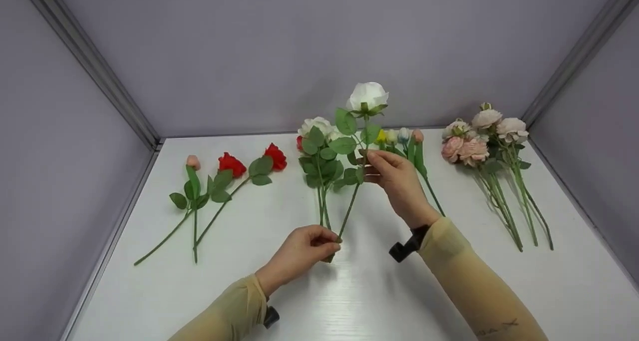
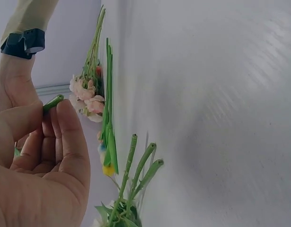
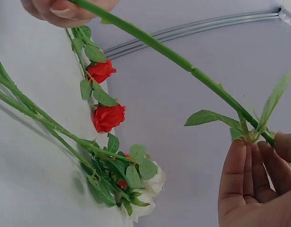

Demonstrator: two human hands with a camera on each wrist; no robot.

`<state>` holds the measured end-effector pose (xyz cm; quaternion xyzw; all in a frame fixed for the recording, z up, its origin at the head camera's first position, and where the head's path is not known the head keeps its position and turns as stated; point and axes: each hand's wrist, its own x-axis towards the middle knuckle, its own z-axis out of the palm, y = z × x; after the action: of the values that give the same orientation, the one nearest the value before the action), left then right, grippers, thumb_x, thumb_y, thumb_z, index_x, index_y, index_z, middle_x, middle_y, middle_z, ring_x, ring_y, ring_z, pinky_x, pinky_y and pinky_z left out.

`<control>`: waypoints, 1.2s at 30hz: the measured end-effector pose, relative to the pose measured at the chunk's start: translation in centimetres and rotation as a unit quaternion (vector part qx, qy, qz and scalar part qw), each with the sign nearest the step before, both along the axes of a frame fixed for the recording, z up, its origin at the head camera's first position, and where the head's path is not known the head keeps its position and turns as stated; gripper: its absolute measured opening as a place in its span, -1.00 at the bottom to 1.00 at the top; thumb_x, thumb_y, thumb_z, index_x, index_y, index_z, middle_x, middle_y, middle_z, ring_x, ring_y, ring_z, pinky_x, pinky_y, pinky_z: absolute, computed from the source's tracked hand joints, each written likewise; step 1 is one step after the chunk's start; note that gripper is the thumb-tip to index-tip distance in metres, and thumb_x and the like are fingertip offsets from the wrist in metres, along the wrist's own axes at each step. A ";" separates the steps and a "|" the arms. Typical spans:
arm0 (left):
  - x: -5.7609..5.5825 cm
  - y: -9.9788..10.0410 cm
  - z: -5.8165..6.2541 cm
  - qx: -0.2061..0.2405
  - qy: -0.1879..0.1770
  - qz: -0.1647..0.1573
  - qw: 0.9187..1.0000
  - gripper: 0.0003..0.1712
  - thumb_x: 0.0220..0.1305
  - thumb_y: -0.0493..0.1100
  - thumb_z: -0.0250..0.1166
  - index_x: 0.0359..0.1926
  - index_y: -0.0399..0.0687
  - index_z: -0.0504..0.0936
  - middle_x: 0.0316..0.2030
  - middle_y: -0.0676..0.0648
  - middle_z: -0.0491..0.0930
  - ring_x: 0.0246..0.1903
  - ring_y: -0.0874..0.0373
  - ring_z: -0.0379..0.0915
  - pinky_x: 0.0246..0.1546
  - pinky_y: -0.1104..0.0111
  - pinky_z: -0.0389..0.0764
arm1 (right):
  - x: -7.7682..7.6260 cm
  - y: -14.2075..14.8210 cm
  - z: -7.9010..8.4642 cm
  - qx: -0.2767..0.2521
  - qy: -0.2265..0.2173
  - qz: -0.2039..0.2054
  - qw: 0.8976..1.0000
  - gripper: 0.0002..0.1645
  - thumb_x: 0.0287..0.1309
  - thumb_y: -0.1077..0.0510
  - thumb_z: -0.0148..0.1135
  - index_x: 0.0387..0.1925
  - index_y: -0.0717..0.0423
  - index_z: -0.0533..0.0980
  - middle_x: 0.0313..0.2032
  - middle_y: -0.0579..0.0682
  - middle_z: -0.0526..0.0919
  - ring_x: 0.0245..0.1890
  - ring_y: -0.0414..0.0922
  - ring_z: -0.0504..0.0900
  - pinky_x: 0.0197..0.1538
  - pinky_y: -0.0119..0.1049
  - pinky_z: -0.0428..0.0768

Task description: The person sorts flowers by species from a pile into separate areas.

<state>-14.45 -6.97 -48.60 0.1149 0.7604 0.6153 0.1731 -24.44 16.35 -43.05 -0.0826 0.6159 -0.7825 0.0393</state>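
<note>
A white artificial rose [image 1: 368,97] is held upright above the table, its stem leaning slightly. Near the stem's lower end, my left hand [image 1: 302,251] pinches it between thumb and fingers; the cut tip pokes out in the left wrist view. Higher up, just below the bloom and among the leaves, my right hand [image 1: 399,183] pinches the same stem [image 3: 183,61]. Behind it lies a bunch of white roses [image 1: 317,127] with some red showing, partly covered by the held rose's leaves. In the left wrist view several of that bunch's stem ends [image 2: 147,165] point up from the table.
At the left lie two red roses [image 1: 232,165] and a pink tulip [image 1: 193,162]. Several tulips [image 1: 403,135] in yellow, white, blue and pink lie behind my right hand. Pale pink peonies [image 1: 472,151] lie at the right. Grey walls enclose the white table [image 1: 239,301].
</note>
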 end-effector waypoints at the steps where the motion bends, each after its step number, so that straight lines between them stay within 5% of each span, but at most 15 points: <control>1: 0.0 0.0 0.0 0.002 0.005 0.004 1.000 -0.73 0.38 -0.18 0.39 -0.04 -0.31 0.68 -0.16 -0.23 0.71 -0.18 -0.08 0.68 -0.17 0.26 0.73 | 0.2 0.0 -0.2 -0.004 -0.002 0.001 1.000 -0.57 0.50 0.10 0.19 0.20 0.33 0.56 -0.03 0.18 0.69 -0.09 0.02 0.68 0.03 -0.15 0.68; 5: -0.3 -0.1 -0.1 0.004 0.015 0.021 1.000 -0.73 0.39 -0.17 0.38 -0.04 -0.30 0.67 -0.17 -0.22 0.70 -0.22 0.02 0.66 -0.17 0.26 0.72 | 1.2 0.0 -1.5 0.005 -0.031 0.029 0.999 -0.65 0.51 0.23 0.12 0.20 0.32 0.55 -0.04 0.21 0.68 -0.10 0.04 0.70 0.05 -0.13 0.68; 11: -0.6 0.2 -0.3 0.003 0.017 0.031 0.999 -0.76 0.38 -0.18 0.39 -0.06 -0.28 0.67 -0.19 -0.23 0.70 -0.26 0.08 0.65 -0.19 0.26 0.72 | 2.6 -1.2 -2.8 0.044 -0.070 0.096 0.992 -0.64 0.32 0.20 0.37 0.05 0.33 0.58 -0.07 0.24 0.70 -0.11 0.06 0.73 0.06 -0.03 0.69; 19: -0.7 0.7 -0.5 0.005 0.010 0.034 0.999 -0.78 0.34 -0.21 0.41 -0.07 -0.24 0.70 -0.24 -0.04 0.72 -0.24 0.07 0.69 -0.20 0.28 0.73 | 2.8 -1.9 -3.5 0.031 -0.064 0.037 0.997 -0.70 0.30 0.22 0.40 -0.05 0.37 0.61 -0.20 0.21 0.73 -0.23 0.01 0.74 -0.07 -0.04 0.74; 28: -0.9 0.2 -0.6 -0.032 0.023 0.031 0.999 -0.74 0.33 -0.17 0.42 -0.07 -0.27 0.70 -0.25 -0.14 0.74 -0.30 0.11 0.68 -0.18 0.17 0.72 | 2.6 -2.1 -3.9 0.043 -0.065 0.028 0.997 -0.72 0.30 0.22 0.40 -0.04 0.32 0.64 -0.17 0.23 0.72 -0.20 0.03 0.75 -0.04 -0.04 0.74; 32: -1.6 -0.4 -0.6 -0.060 0.034 0.027 0.997 -0.77 0.35 -0.17 0.40 -0.07 -0.21 0.71 -0.25 -0.06 0.73 -0.30 0.13 0.67 -0.18 0.10 0.71 | 2.3 -2.0 -4.2 0.064 -0.065 0.043 0.995 -0.63 0.34 0.16 0.37 0.07 0.31 0.62 -0.09 0.26 0.70 -0.10 0.16 0.72 0.00 -0.04 0.72; 36: -3.2 -1.3 -0.5 -0.108 0.046 0.035 0.993 -0.83 0.35 -0.17 0.40 -0.10 -0.15 0.71 -0.26 0.02 0.70 -0.32 0.15 0.64 -0.25 0.23 0.70 | 2.2 -1.5 -5.1 0.097 -0.076 0.045 0.991 -0.59 0.41 0.13 0.28 0.18 0.26 0.56 0.00 0.28 0.65 0.03 0.29 0.64 0.01 -0.08 0.72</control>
<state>-17.65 -8.31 -49.11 0.0965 0.8329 0.5298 0.1277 -22.26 14.82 -48.17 -0.0464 0.6799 -0.7204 0.1289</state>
